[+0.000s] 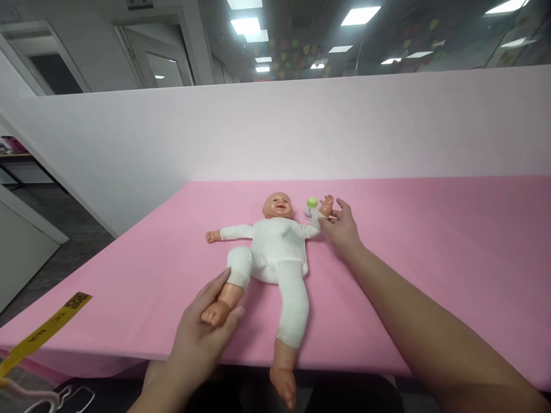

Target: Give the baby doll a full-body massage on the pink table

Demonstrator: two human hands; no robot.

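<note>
A baby doll (279, 244) with a white cloth body lies on its back on a pink-covered table, its head toward the far wall. My left hand (202, 330) is wrapped round the doll's lower leg on the left side, which is bent and raised. At the other side, my right hand (343, 229) grips the doll's forearm near the wrist, and that arm is lifted. The doll's other arm stretches out flat to the left. Its second leg hangs its foot past the table's near edge. A small jar (310, 207) with a green lid stands just behind the lifted arm.
The pink cloth (451, 258) covers the table up to a white partition wall (301, 132) at the back. A yellow tag strip (47, 332) and a hanger-like wire (60, 396) are at the lower left. A door (159, 60) shows beyond the partition.
</note>
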